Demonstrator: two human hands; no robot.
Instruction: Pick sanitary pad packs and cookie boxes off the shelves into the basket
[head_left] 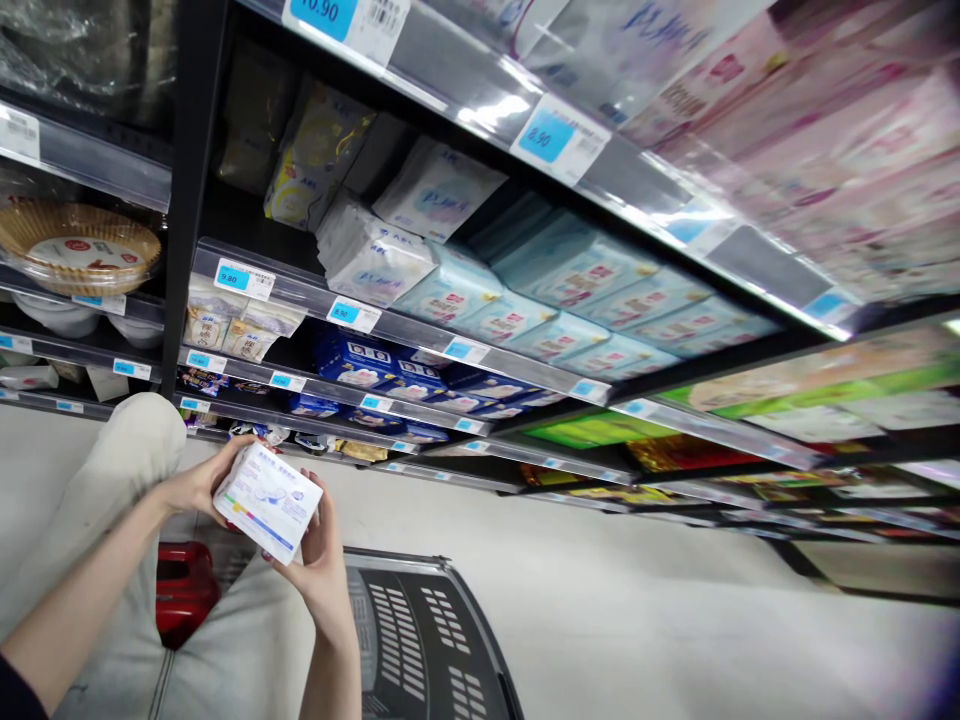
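I hold a small white packet (268, 500) with blue print and a coloured stripe in both hands, low at the left. My left hand (201, 480) grips its upper left end, fingers curled round it. My right hand (319, 555) supports its lower right end from beneath, fingers closed on the edge. The packet is tilted, its printed face turned up towards me. My knees in pale trousers (127, 470) lie under my arms.
A dark shopping basket (420, 640) with a red handle part (180, 590) sits on the pale floor below my hands. Black store shelves (390, 330) with blue price tags carry several white, pale blue and dark blue packets; paper trays (79, 245) stand at the left.
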